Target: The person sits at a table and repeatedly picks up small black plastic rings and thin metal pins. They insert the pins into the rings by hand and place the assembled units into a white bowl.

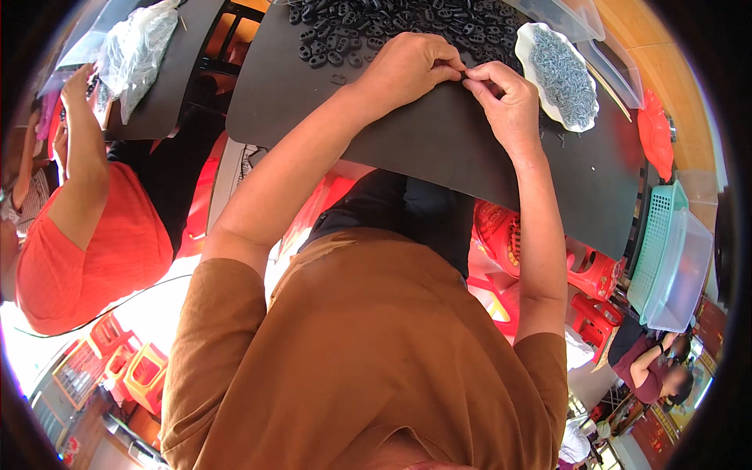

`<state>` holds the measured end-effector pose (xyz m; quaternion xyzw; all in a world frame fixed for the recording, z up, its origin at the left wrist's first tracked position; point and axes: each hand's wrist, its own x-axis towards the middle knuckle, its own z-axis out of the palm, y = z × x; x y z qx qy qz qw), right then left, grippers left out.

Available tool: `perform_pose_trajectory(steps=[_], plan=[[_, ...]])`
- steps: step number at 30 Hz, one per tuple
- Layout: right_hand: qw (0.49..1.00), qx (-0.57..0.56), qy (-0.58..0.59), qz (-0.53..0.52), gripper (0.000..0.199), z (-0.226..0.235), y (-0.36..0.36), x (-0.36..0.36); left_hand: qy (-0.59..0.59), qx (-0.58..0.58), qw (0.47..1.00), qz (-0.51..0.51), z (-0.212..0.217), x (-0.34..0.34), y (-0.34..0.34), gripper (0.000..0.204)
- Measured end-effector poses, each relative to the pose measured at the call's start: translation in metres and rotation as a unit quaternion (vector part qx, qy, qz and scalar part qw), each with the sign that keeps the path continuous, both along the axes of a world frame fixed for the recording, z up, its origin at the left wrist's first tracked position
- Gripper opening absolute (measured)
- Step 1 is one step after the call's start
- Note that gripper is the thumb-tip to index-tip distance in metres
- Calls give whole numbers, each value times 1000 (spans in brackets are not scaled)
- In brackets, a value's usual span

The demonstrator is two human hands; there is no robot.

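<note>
My left hand (pixel 411 66) and my right hand (pixel 505 98) meet above the dark table (pixel 313 113), fingertips pinched together. A small dark bit shows between them; most of it is hidden by the fingers, so its kind cannot be made out. Just beyond my left hand spreads a heap of small black oval pieces with holes (pixel 368 23), a few of them loose at its near edge. Beside my right hand stands a white scalloped dish (pixel 526 48) filled with small grey metal screws (pixel 562 78). A few more screws lie on the table near the dish.
Clear plastic bins (pixel 568 17) stand at the back. Along the right are a red flower-shaped dish (pixel 656 133) and a green basket (pixel 654 235) with a clear tub. On the left, a person in red (pixel 102 251) works at another table with a plastic bag (pixel 141 51). Red stools (pixel 591 270) stand below.
</note>
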<state>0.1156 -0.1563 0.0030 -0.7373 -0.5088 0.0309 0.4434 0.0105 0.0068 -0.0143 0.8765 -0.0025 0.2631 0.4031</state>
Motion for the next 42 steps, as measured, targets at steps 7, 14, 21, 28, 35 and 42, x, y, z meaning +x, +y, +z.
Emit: perform_pose_trajectory(steps=[7, 14, 21, 28, 35, 42], plan=[[1000, 8, -8, -3, 13, -4, 1, 0, 11, 9, 1000, -1, 3, -1, -1, 11], [998, 23, -55, 13, 13, -6, 1, 0, -14, 43, 999, -19, -5, 1, 1, 10], [1000, 20, 6, -13, 12, 10, 1, -3, 35, -28, 999, -23, 9, -2, 4, 14], [989, 56, 113, -82, 15, 36, -39, 82, 36, -54, 998, 6, 8, -1, 1, 21], [971, 25, 3, -239, 17, 49, -89, 108, 34, -38, 999, 8, 10, -2, -4, 19], [971, -25, -112, -209, 10, 12, -123, 27, -36, 78, 994, -72, 9, -5, -37, 14]])
